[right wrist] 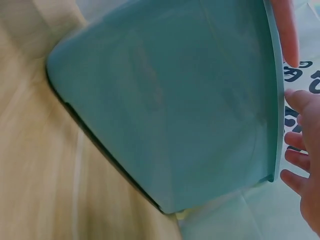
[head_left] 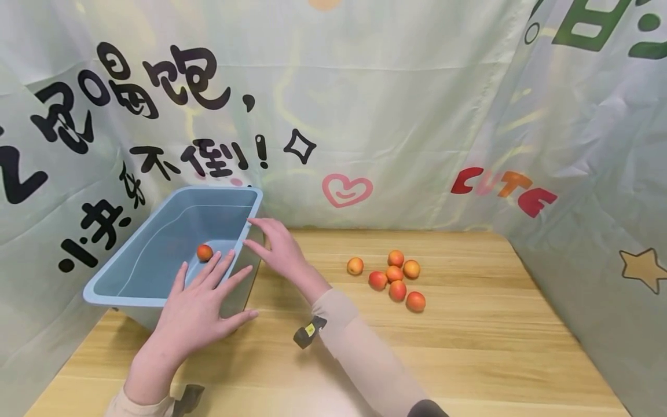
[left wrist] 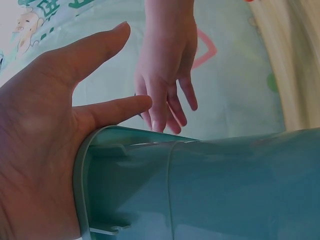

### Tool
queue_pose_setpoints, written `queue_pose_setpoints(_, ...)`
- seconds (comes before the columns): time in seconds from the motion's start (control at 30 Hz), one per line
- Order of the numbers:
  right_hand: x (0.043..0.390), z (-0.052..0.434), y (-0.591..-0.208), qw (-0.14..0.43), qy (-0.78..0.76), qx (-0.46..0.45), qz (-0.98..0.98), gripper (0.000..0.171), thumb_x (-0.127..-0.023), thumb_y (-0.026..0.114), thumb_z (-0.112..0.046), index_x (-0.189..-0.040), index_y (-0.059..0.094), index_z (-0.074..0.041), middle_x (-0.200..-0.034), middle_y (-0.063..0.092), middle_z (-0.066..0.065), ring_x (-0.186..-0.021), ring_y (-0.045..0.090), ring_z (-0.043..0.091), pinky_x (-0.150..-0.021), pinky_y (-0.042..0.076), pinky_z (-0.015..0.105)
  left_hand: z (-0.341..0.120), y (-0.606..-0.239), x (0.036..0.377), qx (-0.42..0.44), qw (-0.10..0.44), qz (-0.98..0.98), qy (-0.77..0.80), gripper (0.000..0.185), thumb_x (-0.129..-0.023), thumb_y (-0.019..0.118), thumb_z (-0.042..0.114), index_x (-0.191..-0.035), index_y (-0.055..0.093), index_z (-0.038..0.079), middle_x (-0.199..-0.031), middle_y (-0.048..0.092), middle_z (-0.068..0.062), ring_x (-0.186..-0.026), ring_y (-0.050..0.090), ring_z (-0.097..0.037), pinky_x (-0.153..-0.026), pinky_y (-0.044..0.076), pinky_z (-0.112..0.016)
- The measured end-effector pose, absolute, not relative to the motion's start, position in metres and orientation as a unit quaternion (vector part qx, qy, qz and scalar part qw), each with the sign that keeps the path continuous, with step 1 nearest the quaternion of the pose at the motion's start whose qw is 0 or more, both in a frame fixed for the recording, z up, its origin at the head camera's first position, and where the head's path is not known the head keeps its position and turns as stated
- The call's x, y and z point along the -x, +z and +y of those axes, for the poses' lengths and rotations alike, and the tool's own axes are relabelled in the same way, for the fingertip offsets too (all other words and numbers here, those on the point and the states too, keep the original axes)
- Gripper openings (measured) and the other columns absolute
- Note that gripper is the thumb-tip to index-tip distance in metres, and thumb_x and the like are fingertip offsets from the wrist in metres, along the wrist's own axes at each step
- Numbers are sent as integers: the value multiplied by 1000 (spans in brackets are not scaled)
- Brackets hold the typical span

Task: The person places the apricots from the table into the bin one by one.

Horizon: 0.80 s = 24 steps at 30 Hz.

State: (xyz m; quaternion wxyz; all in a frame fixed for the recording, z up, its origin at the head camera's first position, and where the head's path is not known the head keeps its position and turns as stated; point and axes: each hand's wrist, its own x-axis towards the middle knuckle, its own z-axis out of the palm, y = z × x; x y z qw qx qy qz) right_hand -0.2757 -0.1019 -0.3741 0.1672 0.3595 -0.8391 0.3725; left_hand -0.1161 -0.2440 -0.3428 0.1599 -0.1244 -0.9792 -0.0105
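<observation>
A light blue plastic tub stands at the left of the table, with one small orange-red fruit, apricot-like, on its floor. My left hand lies over the tub's near right corner, fingers straight and spread, the fingertips reaching inside. In the left wrist view its palm sits against the rim. At the tub's right rim is my right hand, fingers loosely extended and fingertips right at the edge. The right wrist view shows the tub's outer wall with the right hand beside the rim.
Several more apricot-like fruits lie grouped on the wooden table, right of the right forearm. A printed cloth hangs behind the table and along its sides, close to the tub.
</observation>
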Motion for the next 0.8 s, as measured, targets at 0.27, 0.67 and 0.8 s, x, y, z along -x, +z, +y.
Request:
queue_pose_setpoints(0.27,270,-78,-385,192,358,-348,-845,50,-94,63,-40,-137,54,-19,-139,57,3,-134,49,19,-113,40,35,-243,-343,118,129,164,-978,-8,77,-79,60,73,-143,49,33,-158,35,-8,-146,32,-33,-112,14,-71)
queue_pose_setpoints(0.67,269,-40,-394,214,355,-327,-850,52,-91,68,-37,-136,56,-15,-136,58,9,-131,51,24,-111,42,40,-244,-344,118,121,156,-980,-10,76,-80,58,74,-143,48,34,-158,35,-8,-146,32,-33,-112,14,-70)
queue_pose_setpoints(0.8,271,-30,-399,218,342,-315,-858,52,-90,69,-37,-135,56,-15,-136,59,9,-131,51,25,-112,42,40,-244,-343,117,117,149,-982,-10,76,-80,57,75,-144,47,34,-158,35,-8,-146,32,-33,-113,14,-70)
